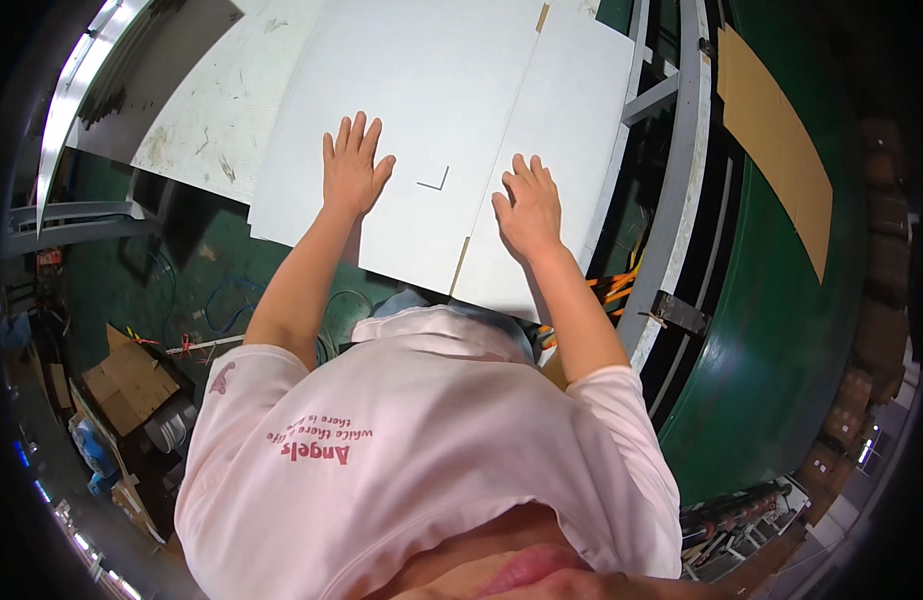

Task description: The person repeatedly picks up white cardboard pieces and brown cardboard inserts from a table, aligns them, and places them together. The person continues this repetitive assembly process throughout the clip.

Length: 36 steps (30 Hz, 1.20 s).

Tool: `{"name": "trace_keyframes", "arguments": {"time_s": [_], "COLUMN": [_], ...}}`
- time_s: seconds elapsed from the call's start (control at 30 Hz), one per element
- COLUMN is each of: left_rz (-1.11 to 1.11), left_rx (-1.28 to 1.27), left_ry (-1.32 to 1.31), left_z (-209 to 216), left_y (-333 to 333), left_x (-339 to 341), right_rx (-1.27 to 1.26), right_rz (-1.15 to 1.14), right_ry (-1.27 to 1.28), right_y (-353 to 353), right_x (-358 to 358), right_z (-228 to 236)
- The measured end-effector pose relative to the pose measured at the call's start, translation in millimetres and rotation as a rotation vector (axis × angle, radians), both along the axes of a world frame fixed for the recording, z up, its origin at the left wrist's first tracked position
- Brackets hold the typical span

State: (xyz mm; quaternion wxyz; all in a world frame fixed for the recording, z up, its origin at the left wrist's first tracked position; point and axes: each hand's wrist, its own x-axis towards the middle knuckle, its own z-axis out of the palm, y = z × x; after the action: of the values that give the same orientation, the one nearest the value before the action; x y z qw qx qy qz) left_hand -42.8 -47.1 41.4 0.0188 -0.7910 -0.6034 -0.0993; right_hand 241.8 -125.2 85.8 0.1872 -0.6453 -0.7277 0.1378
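Fingers [359,132] spread, empty; we're straddling the crease [500,150] running away along the white board [432,125], right hand [533,212] nearer.

Large white flat cardboard sheet [422,110]: paper-faced, smooth, matt. Off-white flat board [217,125]: scuffed, stained, material unclear. Long grey metal rail [688,160]: smooth, slight sheen. Broad green surface [762,370]: smooth, glossy. Brown flat cardboard panel [779,150]: matt. Pale pink cloth T-shirt [462,430]: matt, softly creased.

White sheet [432,125], far end outside view
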Motion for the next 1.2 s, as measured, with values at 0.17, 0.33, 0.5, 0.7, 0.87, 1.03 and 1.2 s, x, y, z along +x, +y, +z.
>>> {"name": "trace_keyframes", "arguments": {"time_s": [0.17,0.33,0.5,0.7,0.87,1.03,1.2], "left_rz": [-0.02,0.336,0.478,0.564,0.741,0.79,0.824], "left_rx": [-0.03,-0.011,-0.09,-0.695,-0.526,-0.371,-0.293], "left_ry": [-0.051,-0.092,-0.149,-1.136,-0.72,-0.326,-0.269], "left_z": [-1.1,-17.5,-20.9,-4.0,-33.7,-33.9,-3.4], "left_y": [7.1,77.9,191.3,256.5,268.2,261.0,242.3], "left_x": [-3.9,-43.3,-95.0,-125.1,-129.1,-120.0,-72.1], "right_rx": [0.036,0.038,-0.03,-0.443,-0.318,-0.282,-0.218], "right_rz": [-0.036,-0.545,-0.73,-0.575,-0.576,-0.652,-0.605], "right_ry": [0.059,0.019,0.508,1.188,1.015,0.816,0.711], "right_y": [4.1,51.4,110.2,128.1,124.5,124.2,121.9], "right_x": [23.1,63.7,132.0,150.6,134.9,126.6,140.0], "right_z": [-8.8,-16.7,-34.5,-16.6,-16.0,-12.4,-33.3]}}
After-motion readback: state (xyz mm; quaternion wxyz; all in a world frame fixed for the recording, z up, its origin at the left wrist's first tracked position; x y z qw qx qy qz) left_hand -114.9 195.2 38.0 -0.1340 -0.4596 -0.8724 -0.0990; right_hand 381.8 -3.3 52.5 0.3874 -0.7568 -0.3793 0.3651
